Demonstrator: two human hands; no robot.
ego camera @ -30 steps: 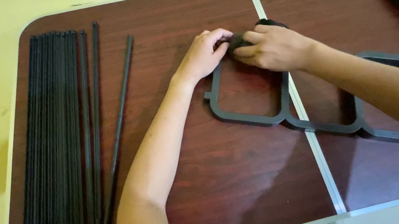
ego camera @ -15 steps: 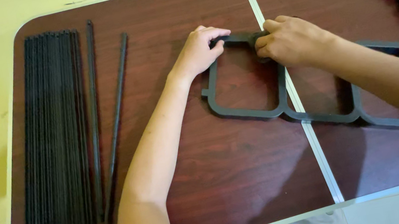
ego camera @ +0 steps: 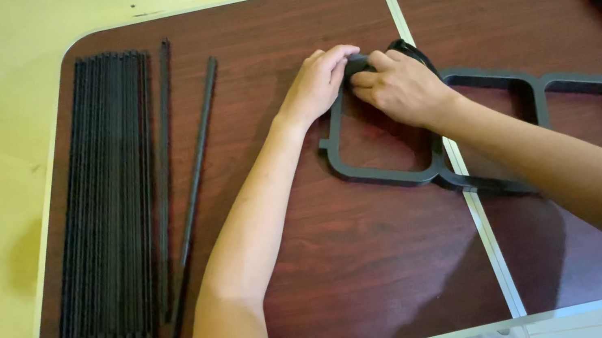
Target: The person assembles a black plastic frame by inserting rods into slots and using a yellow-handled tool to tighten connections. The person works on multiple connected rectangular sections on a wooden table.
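One camera, worn on the head
It looks down and forward, quite close, at the brown surface [ego camera: 383, 262], with both arms reaching out from the bottom edge.

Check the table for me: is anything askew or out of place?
Mostly tidy. One black rod lies apart from the rod bundle, slanted. Both hands, left hand and right hand, grip the top corner of the black frame.

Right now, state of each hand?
Left hand: closed, fingers pinching the top edge of the black frame.
Right hand: closed on the same edge of the frame, beside the left.
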